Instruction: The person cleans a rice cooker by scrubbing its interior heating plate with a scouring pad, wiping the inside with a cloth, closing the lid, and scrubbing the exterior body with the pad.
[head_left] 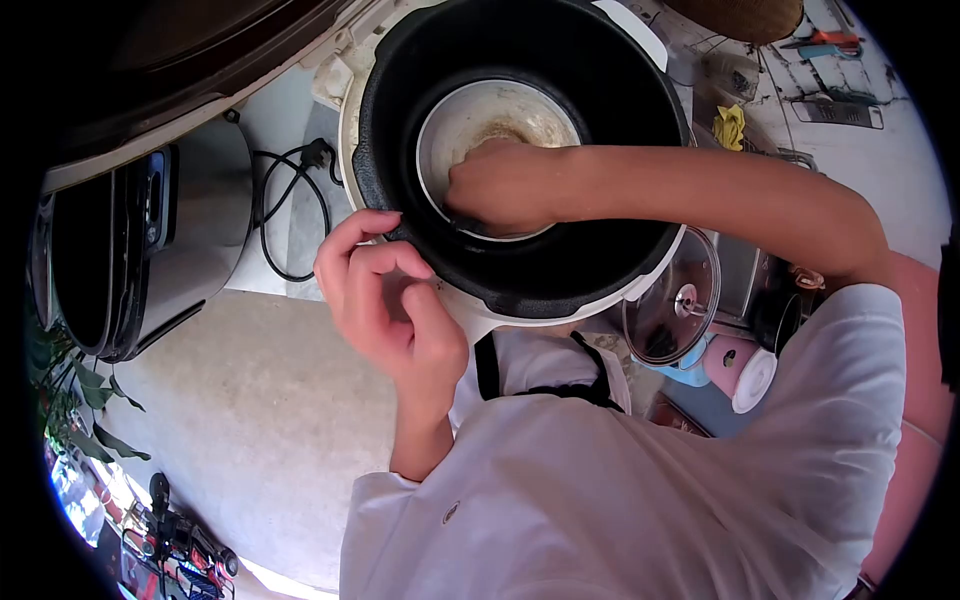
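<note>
around the hands there is a good deal of clutter. one cooker (pixel 635 90) with black inner walls takes the right hand (pixel 505 190), which sits curled at the one pale round middle (pixel 500 100) of its bottom; i cannot tell whether the hidden fingers pinch anything. the one forearm (pixel 700 185) behind it crosses the rim and blocks part of the inside, and the hand itself covers the near part of that pale, brown-smudged middle. the left hand (pixel 385 310) has its fingers loosely bent and parted, fingertips at the rim on the near left, with the black wall standing between the two hands

ahead of the left hand and to its left lie one black plug (pixel 318 153) with its looped cord, then one silver appliance (pixel 210 200); farther ahead, one big brown cover (pixel 200 60). one leafy plant (pixel 95 390) is well to its left

to the right of the right hand, nearer the body, is one glass lid (pixel 672 297) with one knob, close beside the cooker, and past it one pink container (pixel 728 362). beyond the forearm lie one crumpled yellow scrap (pixel 730 127) and one orange-handled tool (pixel 840 42)
</note>
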